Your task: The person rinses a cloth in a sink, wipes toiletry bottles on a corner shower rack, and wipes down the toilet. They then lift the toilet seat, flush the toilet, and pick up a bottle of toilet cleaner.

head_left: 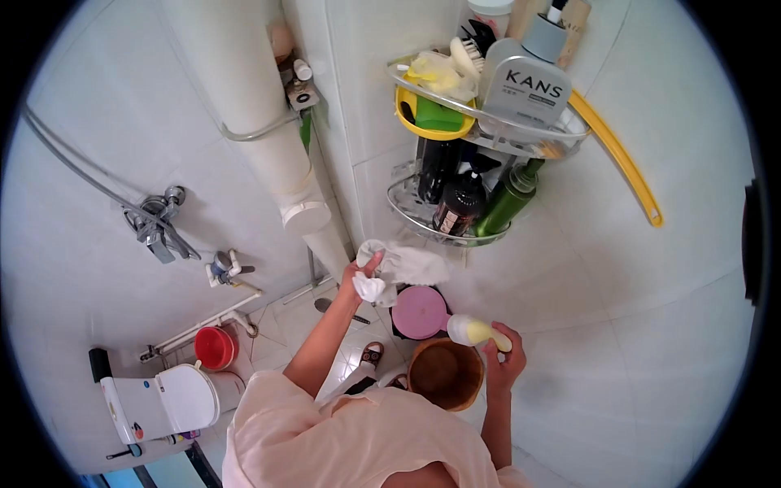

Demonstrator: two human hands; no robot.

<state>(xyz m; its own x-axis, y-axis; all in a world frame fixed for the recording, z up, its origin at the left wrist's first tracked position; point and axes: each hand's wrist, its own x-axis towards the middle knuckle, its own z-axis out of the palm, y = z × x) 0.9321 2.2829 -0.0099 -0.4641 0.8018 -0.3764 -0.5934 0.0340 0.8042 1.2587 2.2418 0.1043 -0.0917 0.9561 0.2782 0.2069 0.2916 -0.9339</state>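
My left hand (360,279) is closed on a crumpled white cloth (415,265), which spreads out to the right of the fingers. In my right hand (506,358) is a pale yellow and white bottle-shaped object (482,333); its exact kind does not show. The white end of it points left, just beside the handle of a pink dipper (419,312). Below that object stands a brown bucket (446,374), its inside visible from above.
A corner rack (455,237) with several bottles hangs ahead, and a yellow strip (622,163) hangs beside it. Leftward are a white pipe (252,98), shower valve (159,224), red bucket (215,348) and toilet (187,398). A dark brush (342,311) lies on the tiled floor.
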